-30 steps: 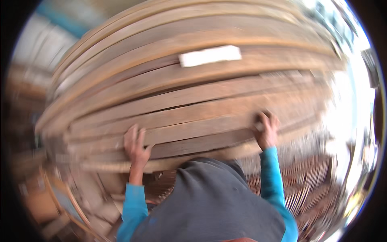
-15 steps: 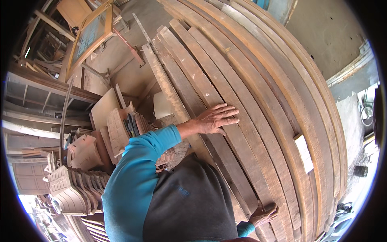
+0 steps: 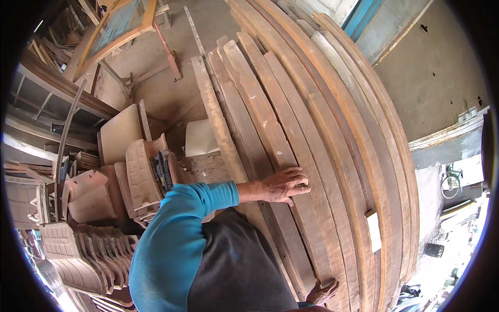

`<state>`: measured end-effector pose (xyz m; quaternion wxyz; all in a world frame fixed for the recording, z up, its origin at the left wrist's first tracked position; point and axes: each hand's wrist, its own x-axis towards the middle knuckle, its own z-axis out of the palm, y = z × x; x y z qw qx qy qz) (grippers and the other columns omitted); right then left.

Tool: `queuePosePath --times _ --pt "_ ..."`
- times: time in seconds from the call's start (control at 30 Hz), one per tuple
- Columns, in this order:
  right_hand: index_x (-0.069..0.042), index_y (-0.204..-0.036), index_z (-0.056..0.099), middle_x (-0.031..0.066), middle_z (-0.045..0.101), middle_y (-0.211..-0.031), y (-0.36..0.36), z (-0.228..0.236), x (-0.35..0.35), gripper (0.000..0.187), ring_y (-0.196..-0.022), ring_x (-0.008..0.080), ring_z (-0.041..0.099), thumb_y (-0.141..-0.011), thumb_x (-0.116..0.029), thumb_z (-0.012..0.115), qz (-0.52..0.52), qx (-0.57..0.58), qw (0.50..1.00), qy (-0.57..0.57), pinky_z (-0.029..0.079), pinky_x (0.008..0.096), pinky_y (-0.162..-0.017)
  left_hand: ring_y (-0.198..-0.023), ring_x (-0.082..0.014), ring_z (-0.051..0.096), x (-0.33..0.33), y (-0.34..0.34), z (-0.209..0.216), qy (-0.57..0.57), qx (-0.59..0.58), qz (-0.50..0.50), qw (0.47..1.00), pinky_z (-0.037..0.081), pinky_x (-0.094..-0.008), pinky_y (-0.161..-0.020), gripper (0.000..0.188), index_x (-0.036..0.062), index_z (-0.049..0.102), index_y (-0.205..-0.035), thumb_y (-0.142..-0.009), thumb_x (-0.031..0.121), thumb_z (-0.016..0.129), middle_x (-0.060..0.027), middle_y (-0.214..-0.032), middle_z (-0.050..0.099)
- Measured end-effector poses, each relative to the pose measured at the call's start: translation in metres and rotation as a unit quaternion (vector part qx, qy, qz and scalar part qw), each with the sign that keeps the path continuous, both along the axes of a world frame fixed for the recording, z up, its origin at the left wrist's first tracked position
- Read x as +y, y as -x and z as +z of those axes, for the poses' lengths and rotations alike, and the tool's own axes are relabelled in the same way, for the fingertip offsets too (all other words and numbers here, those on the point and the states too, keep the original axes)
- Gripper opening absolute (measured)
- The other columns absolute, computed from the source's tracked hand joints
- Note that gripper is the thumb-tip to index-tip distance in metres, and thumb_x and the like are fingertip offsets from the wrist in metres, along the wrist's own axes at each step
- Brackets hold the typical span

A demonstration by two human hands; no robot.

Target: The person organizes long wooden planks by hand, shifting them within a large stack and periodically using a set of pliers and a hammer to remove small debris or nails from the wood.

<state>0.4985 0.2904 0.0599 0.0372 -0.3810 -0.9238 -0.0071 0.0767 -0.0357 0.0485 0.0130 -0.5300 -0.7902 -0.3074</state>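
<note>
The left hand [image 3: 278, 186], spread flat a moment ago, now bends its fingers over a plank [image 3: 264, 118] lying among long boards [image 3: 340, 148], seemingly firming contact. The right hand [image 3: 322, 293] touches the boards lower down; whether either grip closes, I cannot tell.

The planks [image 3: 318, 136] are bare, matt wood with a dusty, rough-looking grain and pale scuffs. The tiles [image 3: 78, 256] look like dull fired clay, ridged on their faces. The blue sleeve [image 3: 162, 248] is soft matt cloth, and the framed panel [image 3: 112, 35] looks like bluish glass set in smoother, orange-toned wood.
</note>
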Motion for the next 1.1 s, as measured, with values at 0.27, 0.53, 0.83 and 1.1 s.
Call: queuePosePath --times 0.27,0.53,0.83,1.1 --pt "-0.005 -0.144 0.048 0.0224 0.047 -0.15 0.025 0.021 -0.015 0.086 -0.144 0.0439 0.04 -0.077 -0.044 0.085 -0.01 -0.08 0.996 0.046 0.026 0.0647 -0.118 -0.132 -0.0308 0.051 -0.014 0.015 -0.008 -0.037 0.018 0.0 0.999 0.038 -0.0554 -0.115 0.075 0.0101 0.061 -0.137 -0.071 0.031 0.09 -0.0102 -0.131 0.056" --pt "-0.01 -0.137 0.056 0.0153 0.053 -0.142 0.108 0.024 -0.03 0.071 -0.133 0.0331 0.049 -0.077 -0.039 0.084 0.102 0.023 0.992 0.066 0.034 0.0511 -0.11 -0.129 -0.0299 0.054 -0.04 0.075 0.016 0.014 0.042 0.032 0.999 0.039 -0.0528 -0.105 0.083 0.016 0.061 -0.138 -0.062 0.018 0.094 -0.0068 -0.134 0.056" --pt "-0.015 -0.14 0.054 0.0121 0.05 -0.146 0.09 0.007 -0.063 0.072 -0.137 0.0324 0.048 -0.078 -0.032 0.086 0.021 0.092 0.993 0.074 0.04 0.0476 -0.11 -0.126 -0.0346 0.052 -0.048 0.085 0.007 0.06 0.079 0.033 0.995 0.038 -0.0542 -0.105 0.089 0.0159 0.06 -0.139 -0.058 0.017 0.097 -0.0081 -0.133 0.054" --pt "-0.014 -0.142 0.053 0.0128 0.05 -0.148 0.093 -0.001 -0.068 0.073 -0.14 0.0332 0.046 -0.078 -0.028 0.086 0.002 0.131 0.988 0.087 0.038 0.0487 -0.115 -0.128 -0.0359 0.051 -0.049 0.084 0.008 0.066 0.052 0.032 0.996 0.041 -0.0518 -0.106 0.086 0.0101 0.06 -0.139 -0.06 0.004 0.094 -0.0123 -0.135 0.053"
